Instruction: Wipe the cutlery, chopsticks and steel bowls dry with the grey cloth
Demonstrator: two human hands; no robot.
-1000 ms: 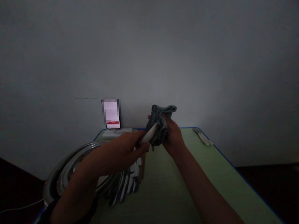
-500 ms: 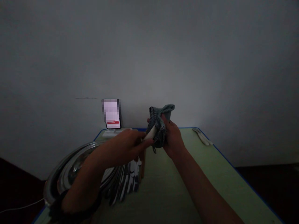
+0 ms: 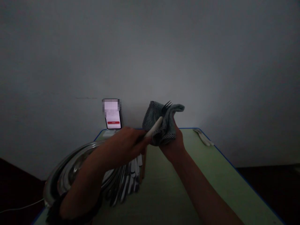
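Observation:
My left hand (image 3: 131, 142) pinches the pale handle of a fork (image 3: 154, 126) that points up and to the right. The fork's dark tines stick out above a grey-blue cloth (image 3: 167, 129) with a checked edge. Beneath and behind that cloth, my right hand (image 3: 174, 142) is closed on it, its fingers mostly hidden by the folds. Both hands are held over the far half of the green table. The cloth lies loosely around the fork's neck.
Large round metal trays or basins (image 3: 52, 178) stand at the left, beside a bunch of cutlery (image 3: 127, 181). Pale-handled cutlery (image 3: 203, 137) lies near the right edge of the green table (image 3: 173, 190). A lit phone (image 3: 113, 115) leans near the wall (image 3: 187, 62).
The cloth has opened out and shifted slightly right, and the fork's tines now show above it. My right hand has turned further beneath the cloth. My left hand keeps hold of the handle.

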